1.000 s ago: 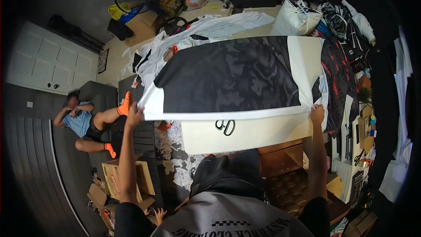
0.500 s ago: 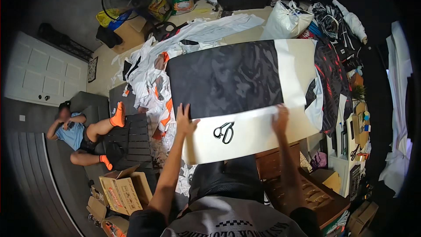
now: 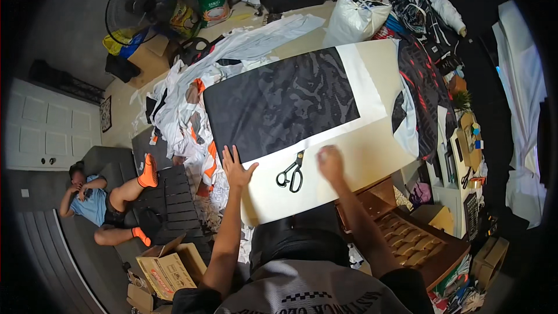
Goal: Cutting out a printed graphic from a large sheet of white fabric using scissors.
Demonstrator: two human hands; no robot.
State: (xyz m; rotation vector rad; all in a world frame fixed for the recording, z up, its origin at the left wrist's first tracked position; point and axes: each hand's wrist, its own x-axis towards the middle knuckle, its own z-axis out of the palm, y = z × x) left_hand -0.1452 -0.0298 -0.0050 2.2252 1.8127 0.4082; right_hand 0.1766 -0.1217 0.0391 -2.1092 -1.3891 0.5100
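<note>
- Resting at about eight o'clock on a clock face laid over the pale table (image 3: 378, 142), twelve being the side away from the wearer, the left hand (image 3: 235, 167) lay with its fingers spread, their tips over the near left corner of the black camouflage fabric (image 3: 282, 102).
- The right hand (image 3: 330, 163) was at five o'clock, blurred, its fingers seemingly curled; I could not tell whether they pinched anything, nor whether the hand touched the tabletop.
- The fabric lay flat between ten and eleven o'clock, with a white strip along its near edge and a broader white band at its right end.
- Between the two hands, at seven o'clock, lay black-handled scissors (image 3: 298, 166), apart from both; the handle loops pointed toward the wearer, and the blades could not be seen beyond the fabric's white edge.
- At two o'clock, red-and-black patterned cloth (image 3: 427, 93) hung beside the table's right end.
- Between nine and ten, a heap of white, grey and orange scraps (image 3: 180, 99) spread just past the table.
- Farther out stood a fan (image 3: 142, 6) at ten, a green sack (image 3: 210, 0) at eleven and a stuffed white bag (image 3: 356, 18) nearer one.
- Between eight and nine, another person (image 3: 96, 203) in a light blue top and orange socks reclined on a dark sofa (image 3: 107, 163), well apart from the table.
- A cardboard box (image 3: 168, 273) sat between seven and eight, and a brown tufted seat (image 3: 412, 244) between four and five.
</note>
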